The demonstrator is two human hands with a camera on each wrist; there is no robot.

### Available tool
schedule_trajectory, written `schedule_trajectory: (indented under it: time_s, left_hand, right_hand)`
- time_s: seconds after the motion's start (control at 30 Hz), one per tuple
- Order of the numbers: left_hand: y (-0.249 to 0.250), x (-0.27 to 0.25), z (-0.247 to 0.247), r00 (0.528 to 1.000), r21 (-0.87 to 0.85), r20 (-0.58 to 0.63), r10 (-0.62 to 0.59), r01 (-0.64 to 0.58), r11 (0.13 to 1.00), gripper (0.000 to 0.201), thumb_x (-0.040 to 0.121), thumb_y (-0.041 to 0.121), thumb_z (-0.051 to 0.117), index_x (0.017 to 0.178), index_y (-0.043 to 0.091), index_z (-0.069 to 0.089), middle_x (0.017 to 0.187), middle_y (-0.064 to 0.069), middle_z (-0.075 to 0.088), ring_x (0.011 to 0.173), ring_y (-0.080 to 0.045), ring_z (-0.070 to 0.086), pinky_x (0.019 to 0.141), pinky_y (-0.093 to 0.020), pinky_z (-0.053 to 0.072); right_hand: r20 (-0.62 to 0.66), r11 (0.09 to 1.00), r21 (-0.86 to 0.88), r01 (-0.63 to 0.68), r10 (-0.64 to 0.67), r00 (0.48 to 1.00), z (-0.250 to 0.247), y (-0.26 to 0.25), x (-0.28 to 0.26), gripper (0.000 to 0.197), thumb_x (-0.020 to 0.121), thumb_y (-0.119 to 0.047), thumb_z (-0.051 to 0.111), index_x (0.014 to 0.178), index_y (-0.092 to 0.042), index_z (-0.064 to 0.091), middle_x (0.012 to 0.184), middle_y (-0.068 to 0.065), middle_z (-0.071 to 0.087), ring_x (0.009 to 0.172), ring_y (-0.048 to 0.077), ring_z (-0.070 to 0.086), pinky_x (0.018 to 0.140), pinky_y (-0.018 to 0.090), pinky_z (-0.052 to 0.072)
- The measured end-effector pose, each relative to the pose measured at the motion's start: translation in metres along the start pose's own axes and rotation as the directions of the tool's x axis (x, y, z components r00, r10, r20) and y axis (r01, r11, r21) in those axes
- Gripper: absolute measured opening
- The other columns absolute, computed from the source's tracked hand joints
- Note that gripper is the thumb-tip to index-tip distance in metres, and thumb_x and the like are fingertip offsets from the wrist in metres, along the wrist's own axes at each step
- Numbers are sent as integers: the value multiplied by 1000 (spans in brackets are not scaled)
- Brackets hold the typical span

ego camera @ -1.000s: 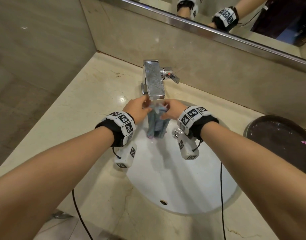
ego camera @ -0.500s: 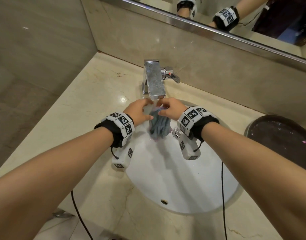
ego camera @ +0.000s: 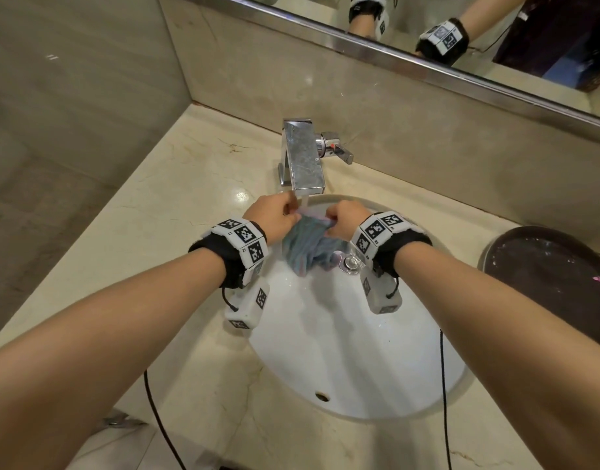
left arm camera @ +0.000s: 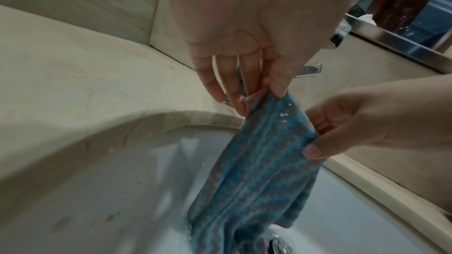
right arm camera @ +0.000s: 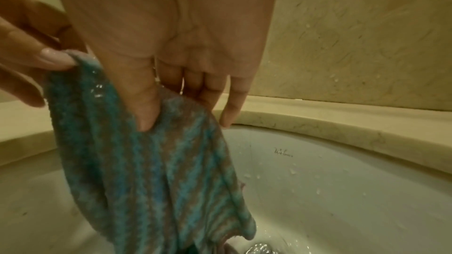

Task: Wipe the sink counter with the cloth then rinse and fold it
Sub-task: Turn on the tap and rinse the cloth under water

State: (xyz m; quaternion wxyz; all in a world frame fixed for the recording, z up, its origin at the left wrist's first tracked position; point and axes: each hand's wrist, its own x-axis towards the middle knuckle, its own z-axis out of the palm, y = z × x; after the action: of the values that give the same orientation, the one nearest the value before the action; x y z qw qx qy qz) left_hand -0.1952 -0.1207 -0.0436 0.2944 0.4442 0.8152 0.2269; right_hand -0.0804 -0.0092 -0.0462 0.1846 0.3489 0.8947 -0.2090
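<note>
A wet blue-and-pink striped cloth [ego camera: 307, 247] hangs under the chrome faucet [ego camera: 303, 162] over the white sink basin [ego camera: 352, 351]. Water runs from the spout onto its top edge. My left hand [ego camera: 274, 215] pinches the cloth's upper left edge between thumb and fingers [left arm camera: 276, 82]. My right hand [ego camera: 342, 220] pinches the upper right edge, thumb [right arm camera: 144, 107] pressed on the fabric. The cloth [left arm camera: 254, 171] drapes down toward the drain, its lower end [right arm camera: 156, 190] bunched near the metal drain plug [ego camera: 351, 262].
The beige marble counter [ego camera: 176, 212] surrounds the basin, with walls at the left and back. A mirror edge [ego camera: 427, 59] runs above the backsplash. A dark round bowl [ego camera: 556, 266] sits on the counter at the right. The faucet handle [ego camera: 339, 152] points right.
Both hands have drawn slightly apart, spreading the cloth's top edge wider under the running water. The cloth hangs lower and broader in the basin than before.
</note>
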Motion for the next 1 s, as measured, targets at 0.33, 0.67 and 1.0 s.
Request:
schedule_trajectory:
  time_s: [0.33,0.67,1.0]
  left_hand:
    - [-16,2,-1,992,105,70,-102,95,990,24,85,24,64,105,12,59,106,-9,66,97,-25,60,79,-29,45]
    - [-8,4,-2,998,-71,-57,-13,9,997,16,91,17,54,99,7,64,101,-13,69,93,-27,62,83,-27,46]
    - [3,2,7,999,-111,4,41,-40,993,19,92,17,54,98,3,65,100,-16,68,90,-28,66,85,-35,54]
  right_hand:
    - [-158,947,276,162,-121,980,-4,-10,-4,16,83,-13,62,96,-6,67,60,-11,42,64,16,45,53,18,31]
    - [-85,980,169,105,-92,992,-1,-5,2,18,85,-8,58,103,-9,61,88,3,55,82,19,51,74,24,38]
    - [-96,983,173,-56,74,993,8,12,1,12,90,-17,54,97,-13,62,89,5,60,85,24,57,77,30,46]
